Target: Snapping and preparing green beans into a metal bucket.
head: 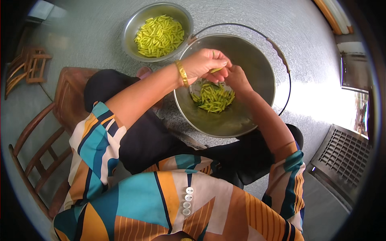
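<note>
My left hand [208, 64], with a gold bangle on its wrist, is over a large metal bucket [256, 111]. Its fingers hold a slender yellow-green pod [216, 70], possibly a chili pepper. The fingertips of my right hand [239, 79] meet those of the left; what they pinch, if anything, is hidden. Below both hands, a loose heap of similar pods [214, 98] lies at the bottom of the bucket, with some darker green bits among them. A wide metal basin [128, 37] stands beyond the bucket to the left, holding a larger pile of pods [159, 36].
The bucket's wire handle [232, 24] arcs over its far and right side. On the left stands a wooden chair [71, 90], with small wooden furniture [37, 64] farther off. A metal grating [346, 156] lies at the right. My legs flank the bucket's near side on the grey floor [99, 36].
</note>
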